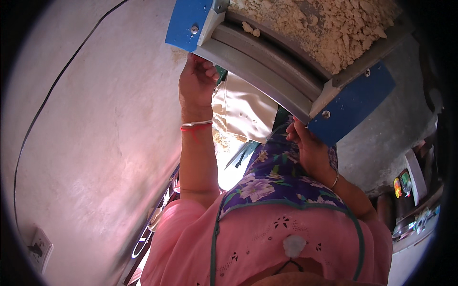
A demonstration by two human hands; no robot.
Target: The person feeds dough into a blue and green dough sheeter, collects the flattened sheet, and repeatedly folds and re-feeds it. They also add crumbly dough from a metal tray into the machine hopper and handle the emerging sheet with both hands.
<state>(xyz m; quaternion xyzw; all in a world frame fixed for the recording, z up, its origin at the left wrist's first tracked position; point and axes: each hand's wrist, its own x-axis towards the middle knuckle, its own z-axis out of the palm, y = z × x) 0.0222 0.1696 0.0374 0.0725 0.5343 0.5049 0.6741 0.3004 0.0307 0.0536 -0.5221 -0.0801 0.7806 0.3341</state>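
Observation:
A machine with a metal hopper (pixel 250 77) and blue side panels, apparently a dough sheeter, stands before me. Crumbly pale dough (pixel 343 32) lies in the hopper behind a long metal roller (pixel 268 53), and two small crumbs rest by the roller. Below the front edge is a smooth pale sheet (pixel 247 107), apparently dough. My left hand (pixel 198 82) is raised at the machine's left lower corner with its fingers curled. My right hand (pixel 311 146) is under the right corner, its fingertips close to the metal edge. What either hand grips is hidden.
A plastered wall (pixel 89 125) runs along the left, with a black cable (pixel 53 84) and a wall socket (pixel 43 250). My floral apron (pixel 282 178) is close under the machine. On the right, a shelf (pixel 415 232) holds bottles and other items.

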